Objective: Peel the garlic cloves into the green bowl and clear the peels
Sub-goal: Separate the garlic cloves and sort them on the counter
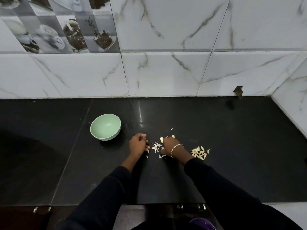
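Observation:
The pale green bowl [116, 128] stands on the black counter, left of my hands, and looks empty. Loose white garlic peels [156, 147] lie scattered between my hands. My left hand [138, 144] rests on the counter with its fingers curled under; I see nothing in it. My right hand [169, 145], with a silver bracelet at the wrist, sits over the peels, and its fingertips pinch a yellowish garlic clove [162, 139]. A small pile of garlic cloves [200, 152] lies to the right of that wrist.
The black counter [232, 146] runs back to a marble-tiled wall [166, 72], which turns a corner at the right. A purple bowl [202, 224] shows below the counter's front edge, beside metal drawer handles [191, 206].

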### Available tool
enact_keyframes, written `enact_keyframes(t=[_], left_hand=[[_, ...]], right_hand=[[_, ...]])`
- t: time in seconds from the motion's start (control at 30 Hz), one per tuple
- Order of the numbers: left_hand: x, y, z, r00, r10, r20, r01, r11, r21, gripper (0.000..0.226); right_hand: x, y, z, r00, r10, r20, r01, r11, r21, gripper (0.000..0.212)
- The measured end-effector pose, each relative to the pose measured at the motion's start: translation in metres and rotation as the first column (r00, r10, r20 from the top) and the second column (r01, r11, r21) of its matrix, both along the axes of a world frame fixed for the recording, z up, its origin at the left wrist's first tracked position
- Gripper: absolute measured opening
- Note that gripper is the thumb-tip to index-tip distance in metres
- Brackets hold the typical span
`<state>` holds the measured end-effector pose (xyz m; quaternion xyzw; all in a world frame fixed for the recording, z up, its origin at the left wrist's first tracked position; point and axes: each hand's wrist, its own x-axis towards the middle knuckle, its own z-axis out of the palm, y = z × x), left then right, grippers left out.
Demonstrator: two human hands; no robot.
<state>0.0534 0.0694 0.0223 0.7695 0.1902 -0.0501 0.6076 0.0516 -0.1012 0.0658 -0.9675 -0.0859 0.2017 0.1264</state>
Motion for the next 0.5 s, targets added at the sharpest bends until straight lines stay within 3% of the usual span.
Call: enact_keyframes(t=[0.03,0.1,0.2,0.37,0.5], left_hand=[[0.0,0.004,-0.002,1.0,0.005,0.011,-0.006,1.0,0.023,0.021],[-0.001,0.015,-0.006,0.996,-0.047,0.069,0.029,0.969,0.245,0.019],[-0.005,0.025,-0.007,0.956,-0.277,0.095,0.186,0.825,0.534,0.009],[-0.008,0.013,-0.006,0.861,-0.508,0.033,0.376,0.678,0.632,0.012],[-0.01,-0.002,-0.002,0.812,-0.58,-0.066,0.451,0.552,0.701,0.02]], right_hand=[[-0.001,-0.001,-0.001,1.0,0.009,0.008,-0.009,1.0,-0.003,0.038],[-0.002,-0.003,-0.003,0.999,0.031,0.029,-0.031,0.999,-0.018,0.038],[-0.003,-0.004,-0.003,0.997,0.057,0.043,-0.056,0.998,-0.038,0.033],[-0.004,-0.008,-0.001,0.999,0.029,0.02,-0.029,0.999,-0.021,0.027],[-0.004,-0.012,0.003,1.0,-0.002,-0.015,0.003,0.999,0.048,0.019]])
